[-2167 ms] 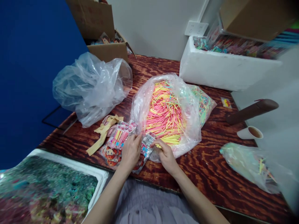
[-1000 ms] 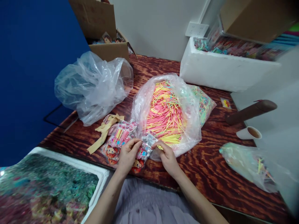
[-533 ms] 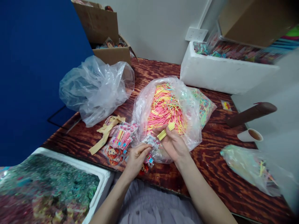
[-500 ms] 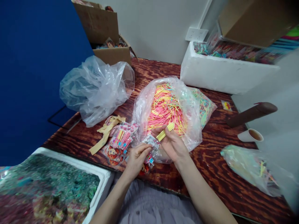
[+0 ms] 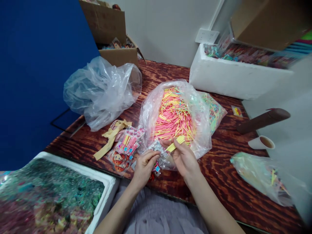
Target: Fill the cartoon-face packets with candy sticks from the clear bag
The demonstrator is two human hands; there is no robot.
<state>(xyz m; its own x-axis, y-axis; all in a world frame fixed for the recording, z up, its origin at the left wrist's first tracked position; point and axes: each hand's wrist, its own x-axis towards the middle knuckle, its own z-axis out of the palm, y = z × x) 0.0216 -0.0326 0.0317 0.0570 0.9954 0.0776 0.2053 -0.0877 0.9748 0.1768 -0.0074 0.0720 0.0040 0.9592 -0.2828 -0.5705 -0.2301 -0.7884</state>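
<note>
Between the fingers of my right hand (image 5: 184,159) is a small bundle of yellow sticks (image 5: 175,143), held at a slant. My left hand (image 5: 147,165) pinches a small printed plastic packet (image 5: 158,147), its top close to the lower end of the sticks. Just beyond both hands lies a large clear bag (image 5: 150,107), open at the top and full of loose pink and yellow sticks (image 5: 172,117). Left of my left hand, a pile of filled packets (image 5: 125,148) with pictures of a red-haired doll lies on the table.
Beige cloth strips (image 5: 110,139) and a crumpled clear bag (image 5: 104,91) lie to the left. A foam box (image 5: 110,185) stands at the front left, another foam box (image 5: 239,76) at the back right. On the right are a paper cup (image 5: 258,143), a brown cylinder (image 5: 265,120) and a plastic bag (image 5: 260,175).
The yellow sticks and my right hand have shifted slightly right and down, with the fingers closed more around the bundle. The left hand still pinches the packet. The view has shifted a little.
</note>
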